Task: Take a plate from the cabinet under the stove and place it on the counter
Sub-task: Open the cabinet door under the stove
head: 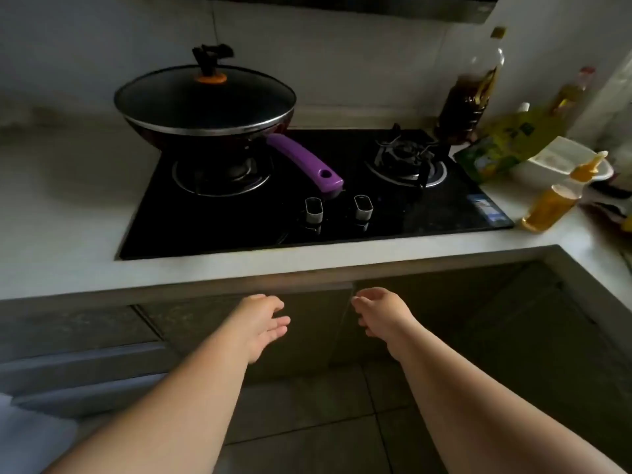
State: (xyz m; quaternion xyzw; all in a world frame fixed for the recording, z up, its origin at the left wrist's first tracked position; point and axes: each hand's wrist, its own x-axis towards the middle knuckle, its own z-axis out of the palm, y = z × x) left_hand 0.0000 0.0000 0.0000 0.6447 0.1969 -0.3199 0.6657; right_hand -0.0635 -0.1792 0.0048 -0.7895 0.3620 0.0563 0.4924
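Note:
Both my arms reach forward and down toward the dark cabinet doors below the stove. My left hand [261, 323] hangs open, fingers apart, in front of the left cabinet door [307, 336]. My right hand [381, 316] is open too, its fingertips close to the seam between the left door and the right cabinet door [461, 313]. Both doors look closed. No plate is in view. Above them runs the white counter [68, 213] with the black glass stove [393, 206] set into it.
A lidded wok [205, 104] with a purple handle [304, 164] sits on the left burner; the right burner [407, 159] is bare. Oil and sauce bottles [472, 94] and a white container [564, 159] crowd the counter's right side. Drawers [78, 364] lie at the left, tiled floor below.

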